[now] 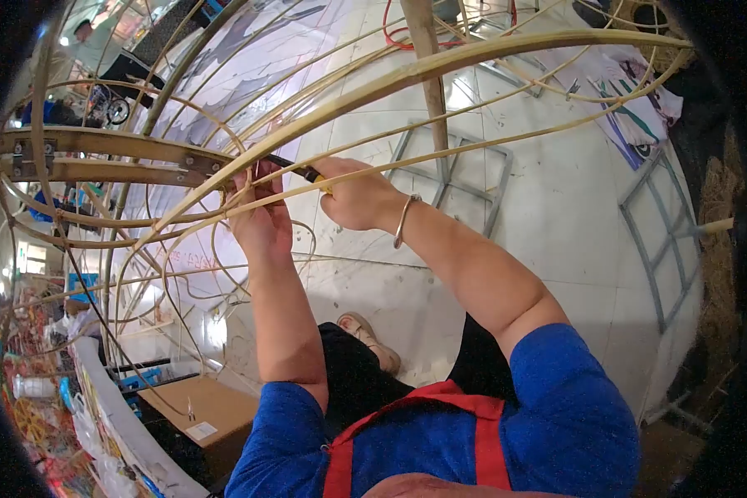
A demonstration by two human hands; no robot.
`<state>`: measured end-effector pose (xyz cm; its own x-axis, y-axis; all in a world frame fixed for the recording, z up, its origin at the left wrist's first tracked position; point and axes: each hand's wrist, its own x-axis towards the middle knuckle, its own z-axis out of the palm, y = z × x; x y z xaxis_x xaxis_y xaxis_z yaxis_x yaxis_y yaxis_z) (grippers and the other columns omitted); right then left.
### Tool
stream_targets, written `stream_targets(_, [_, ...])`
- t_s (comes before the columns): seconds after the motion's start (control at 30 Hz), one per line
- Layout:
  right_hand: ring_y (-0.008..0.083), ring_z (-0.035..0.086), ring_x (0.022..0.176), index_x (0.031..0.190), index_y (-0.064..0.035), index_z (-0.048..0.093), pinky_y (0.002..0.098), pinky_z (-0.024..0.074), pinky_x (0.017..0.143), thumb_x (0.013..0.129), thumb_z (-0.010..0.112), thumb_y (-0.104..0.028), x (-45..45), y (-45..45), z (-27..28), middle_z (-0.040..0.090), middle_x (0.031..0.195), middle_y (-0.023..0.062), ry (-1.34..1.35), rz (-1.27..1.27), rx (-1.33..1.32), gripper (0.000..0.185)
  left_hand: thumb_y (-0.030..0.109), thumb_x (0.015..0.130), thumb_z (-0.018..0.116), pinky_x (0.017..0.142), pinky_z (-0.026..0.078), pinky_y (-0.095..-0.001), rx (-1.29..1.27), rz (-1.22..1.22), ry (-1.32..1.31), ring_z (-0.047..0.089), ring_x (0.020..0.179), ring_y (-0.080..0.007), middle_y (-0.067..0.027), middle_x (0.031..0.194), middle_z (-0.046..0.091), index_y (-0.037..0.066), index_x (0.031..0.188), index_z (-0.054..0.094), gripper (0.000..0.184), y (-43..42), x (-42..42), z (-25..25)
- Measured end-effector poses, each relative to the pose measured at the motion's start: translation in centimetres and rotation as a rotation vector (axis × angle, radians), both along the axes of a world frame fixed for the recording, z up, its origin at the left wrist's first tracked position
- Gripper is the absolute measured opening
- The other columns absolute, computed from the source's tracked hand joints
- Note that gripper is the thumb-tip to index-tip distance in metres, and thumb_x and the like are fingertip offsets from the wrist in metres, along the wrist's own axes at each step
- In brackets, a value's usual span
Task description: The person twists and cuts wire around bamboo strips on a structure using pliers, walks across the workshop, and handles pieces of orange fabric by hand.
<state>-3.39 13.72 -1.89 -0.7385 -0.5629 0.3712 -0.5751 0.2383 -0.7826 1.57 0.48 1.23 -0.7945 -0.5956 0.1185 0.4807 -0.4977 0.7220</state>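
A frame of long, curved bamboo strips [440, 62] spans the view in front of me. My left hand [264, 222] is raised to the crossing of several strips, its fingers closed around a thin bamboo strip [307, 187] there. In my right hand [358, 195] is a tool with a black and yellow handle [310, 174]; its dark, narrow end points left to the spot beside my left fingers. The tool's tip is hidden among strips and fingers. Left of my hands, a flat double bamboo piece [133, 171] carries metal brackets [35, 158].
A wooden post [427, 75] stands behind the strips. Grey metal frames [500, 178] lie on the tiled floor, another [657, 241] at right. A cardboard box [212, 407] sits at lower left. Printed sheets [257, 41] cover floor at the back. A person [95, 41] is far left.
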Motion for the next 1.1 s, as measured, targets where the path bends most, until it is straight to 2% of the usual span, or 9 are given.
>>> stream_targets(0.1, [0.0272,0.054,0.076,0.100,-0.0037,0.048,0.0329,0.0433,0.071,0.073,0.047,-0.005,0.5,0.4,1.2,0.055,0.081,0.0147,-0.343,0.212,0.060,0.027,0.015,0.087,0.052,0.067,0.052,-0.0258,-0.036,-0.003,0.027,0.059,0.078,-0.0164,-0.0082,0.086,0.060,0.004,0.097,0.052,0.015,-0.5,-0.3,-0.6])
stream_targets(0.13, [0.0185,0.052,0.073,0.098,-0.0039,0.048,0.0276,0.0423,0.067,0.075,0.044,-0.004,0.9,0.1,1.2,0.054,0.078,0.0100,-0.405,0.265,-0.026,0.024,0.015,0.087,0.051,0.072,0.051,-0.0287,-0.064,-0.019,0.036,0.058,0.083,-0.0186,-0.0097,0.092,0.059,0.004,0.100,0.051,0.017,-0.8,-0.3,-0.9])
stream_targets(0.27, [0.0114,0.051,0.071,0.093,-0.0011,0.049,0.0243,0.0419,0.061,0.073,0.043,-0.001,1.9,0.0,1.6,0.055,0.078,0.0065,-0.877,0.509,-0.224,0.021,0.018,0.088,0.049,0.080,0.049,-0.0340,-0.130,-0.058,0.041,0.057,0.091,-0.0229,-0.0123,0.102,0.057,0.002,0.105,0.051,0.023,-1.1,0.1,-1.2])
stream_targets(0.4, [0.0154,0.056,0.068,0.091,-0.0012,0.050,0.0244,0.0411,0.052,0.070,0.046,-0.004,2.2,0.9,3.6,0.053,0.073,0.0073,-1.035,0.617,-0.286,0.022,0.012,0.086,0.052,0.059,0.047,-0.0247,-0.077,0.010,-0.028,0.056,0.070,-0.0135,-0.0064,0.081,0.058,0.006,0.093,0.051,0.009,0.3,0.4,0.2])
stream_targets(0.47, [0.0115,0.054,0.067,0.088,-0.0003,0.049,0.0199,0.0395,0.054,0.069,0.042,0.000,2.3,1.2,4.3,0.052,0.071,0.0062,-1.112,0.640,-0.269,0.020,0.012,0.086,0.052,0.059,0.047,-0.0241,-0.079,0.035,-0.024,0.056,0.070,-0.0128,-0.0059,0.081,0.058,0.006,0.094,0.051,0.010,0.2,0.1,0.0])
stream_targets(0.77, [0.0149,0.054,0.060,0.090,-0.0020,0.046,0.0260,0.0463,0.053,0.072,0.042,-0.002,2.5,0.9,4.3,0.050,0.073,0.0056,-1.381,0.716,-0.397,0.018,0.011,0.087,0.051,0.058,0.046,-0.0228,-0.070,0.091,-0.060,0.057,0.073,-0.0129,-0.0090,0.086,0.059,0.003,0.098,0.051,0.013,-0.4,-0.2,-0.9])
stream_targets(0.87, [0.0147,0.053,0.059,0.089,-0.0033,0.045,0.0277,0.0468,0.053,0.076,0.044,-0.005,2.5,0.4,3.5,0.049,0.073,0.0055,-1.251,0.686,-0.342,0.013,0.012,0.087,0.050,0.058,0.046,-0.0222,-0.041,0.013,0.029,0.057,0.075,-0.0147,-0.0122,0.089,0.060,0.001,0.100,0.051,0.017,-0.1,-0.1,-0.6])
stream_targets(0.97, [0.0119,0.050,0.057,0.088,-0.0037,0.045,0.0272,0.0465,0.052,0.079,0.045,-0.009,2.5,0.7,4.1,0.047,0.070,0.0047,-0.788,0.408,-0.093,0.010,0.015,0.089,0.048,0.059,0.045,-0.0214,-0.023,-0.021,0.034,0.057,0.076,-0.0162,-0.0140,0.090,0.059,-0.002,0.099,0.052,0.020,-0.4,-0.3,-0.6])
stream_targets(1.1, [0.0312,0.058,0.066,0.093,0.0020,0.044,0.0384,0.0471,0.061,0.078,0.044,-0.008,2.5,1.0,3.6,0.056,0.083,0.0199,-0.095,0.034,0.220,0.018,0.013,0.089,0.048,0.057,0.043,-0.0209,-0.030,-0.045,0.068,0.055,0.072,-0.0146,-0.0132,0.088,0.058,-0.003,0.096,0.052,0.018,-0.2,-0.4,-0.4])
